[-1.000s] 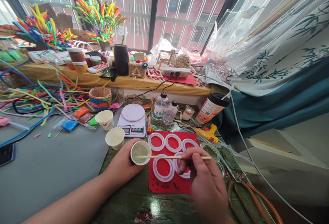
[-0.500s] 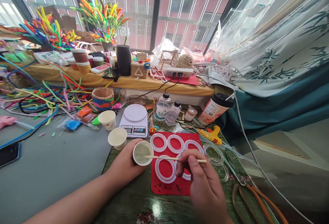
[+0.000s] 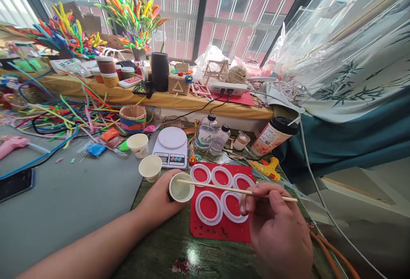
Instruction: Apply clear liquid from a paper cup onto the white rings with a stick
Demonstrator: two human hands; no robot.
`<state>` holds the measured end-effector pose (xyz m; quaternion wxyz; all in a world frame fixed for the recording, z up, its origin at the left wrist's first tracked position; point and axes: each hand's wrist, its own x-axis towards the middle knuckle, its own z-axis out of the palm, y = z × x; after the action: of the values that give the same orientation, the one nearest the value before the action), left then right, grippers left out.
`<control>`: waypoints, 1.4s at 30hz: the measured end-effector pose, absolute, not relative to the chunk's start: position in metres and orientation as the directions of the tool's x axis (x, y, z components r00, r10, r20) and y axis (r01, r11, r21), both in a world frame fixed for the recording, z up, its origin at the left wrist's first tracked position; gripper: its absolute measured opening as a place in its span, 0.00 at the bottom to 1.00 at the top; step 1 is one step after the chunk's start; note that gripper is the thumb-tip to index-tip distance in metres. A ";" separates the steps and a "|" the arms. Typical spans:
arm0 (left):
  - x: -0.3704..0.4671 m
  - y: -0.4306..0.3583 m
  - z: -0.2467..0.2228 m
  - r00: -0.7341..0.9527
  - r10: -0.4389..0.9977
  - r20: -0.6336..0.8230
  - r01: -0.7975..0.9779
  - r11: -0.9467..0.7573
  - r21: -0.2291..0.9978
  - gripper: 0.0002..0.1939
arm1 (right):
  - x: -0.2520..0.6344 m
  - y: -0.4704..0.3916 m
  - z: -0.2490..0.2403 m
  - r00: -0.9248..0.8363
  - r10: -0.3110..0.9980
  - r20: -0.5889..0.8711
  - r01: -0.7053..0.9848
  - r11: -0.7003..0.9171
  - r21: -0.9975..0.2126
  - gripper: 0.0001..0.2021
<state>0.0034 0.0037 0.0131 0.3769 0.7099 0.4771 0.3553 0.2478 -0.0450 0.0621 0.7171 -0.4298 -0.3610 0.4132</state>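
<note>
A paper cup [image 3: 181, 188] with clear liquid inside is held by my left hand [image 3: 163, 198], whose fingers wrap round its far and left side. Between the thumb and fingers of my right hand [image 3: 278, 219] is a thin wooden stick [image 3: 221, 187]; its far end rests at the inner wall of the cup. Several white ring molds [image 3: 209, 207] lie on a red sheet [image 3: 205, 232] just right of the cup, partly under my right hand. Two more paper cups [image 3: 150, 168] stand behind my left hand, beside a white kitchen scale [image 3: 172, 144].
Two clear bottles [image 3: 205, 134], a lidded drink cup [image 3: 272, 136] and a yellow glue gun [image 3: 269, 169] stand or lie behind the sheet. Orange-handled scissors [image 3: 329, 251] are at the right. A phone [image 3: 17, 184] and colored pipe cleaners [image 3: 70, 117] are at the left.
My right hand has moved right and toward me, and more of the stick shows, its end now higher in the cup. The whole view has shifted slightly.
</note>
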 end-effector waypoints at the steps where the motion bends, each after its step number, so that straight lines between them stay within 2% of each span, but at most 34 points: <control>1: 0.003 0.004 0.013 0.293 0.945 0.145 0.412 -0.261 0.873 0.23 | 0.247 -0.047 0.060 0.376 0.907 0.188 -0.223 0.285 -0.932 0.13; 4: 0.003 0.004 0.011 0.292 0.945 0.148 0.425 -0.267 0.865 0.22 | 0.242 -0.053 0.051 0.252 0.928 0.274 -0.008 0.285 -0.958 0.14; 6: 0.003 0.004 0.010 0.291 0.946 0.145 0.429 -0.265 0.864 0.23 | 0.239 -0.056 0.048 0.179 0.942 0.284 0.041 0.281 -0.959 0.16; 8: 0.003 0.004 0.010 0.292 0.946 0.138 0.429 -0.259 0.865 0.23 | 0.237 -0.055 0.047 0.173 0.949 0.265 0.000 0.269 -0.963 0.16; 11: 0.003 0.004 0.012 0.291 0.947 0.137 0.421 -0.255 0.870 0.22 | 0.234 -0.051 0.052 0.263 0.935 0.237 -0.100 0.271 -0.957 0.15; 16: 0.003 0.003 0.015 0.294 0.946 0.136 0.397 -0.251 0.883 0.22 | 0.238 -0.049 0.061 0.397 0.881 0.256 -0.215 0.361 -0.908 0.12; 19: 0.003 0.003 0.012 0.296 0.943 0.151 0.399 -0.265 0.878 0.23 | 0.242 -0.053 0.059 0.380 0.868 0.319 -0.115 0.387 -0.915 0.12; 22: 0.002 0.003 0.009 0.289 0.944 0.156 0.412 -0.270 0.871 0.24 | 0.244 -0.057 0.051 0.191 0.927 0.323 0.035 0.322 -0.946 0.14; 25: 0.002 0.003 0.009 0.285 0.946 0.156 0.416 -0.268 0.869 0.23 | 0.241 -0.058 0.049 0.141 0.948 0.285 -0.022 0.290 -0.957 0.15; 29: 0.003 0.003 0.011 0.292 0.945 0.146 0.411 -0.262 0.873 0.23 | 0.239 -0.056 0.058 0.344 0.895 0.282 -0.178 0.357 -0.917 0.13; 32: 0.002 0.004 0.011 0.292 0.946 0.141 0.420 -0.259 0.870 0.24 | 0.241 -0.055 0.063 0.407 0.860 0.308 -0.193 0.410 -0.891 0.12; 38: 0.002 0.004 0.007 0.302 0.940 0.159 0.432 -0.284 0.856 0.22 | 0.239 -0.058 0.053 0.152 0.925 0.349 0.074 0.341 -0.937 0.15; 40: 0.001 0.003 0.007 0.304 0.938 0.164 0.427 -0.289 0.857 0.22 | 0.235 -0.057 0.051 0.148 0.938 0.313 0.023 0.313 -0.950 0.16; 42: 0.001 0.002 0.008 0.302 0.938 0.169 0.424 -0.291 0.858 0.21 | 0.231 -0.052 0.050 0.215 0.949 0.230 -0.082 0.253 -0.964 0.17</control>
<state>0.0007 0.0024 0.0083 0.3626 0.7209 0.4723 0.3547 0.2312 -0.0523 0.0498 0.6326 -0.4555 -0.4756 0.4076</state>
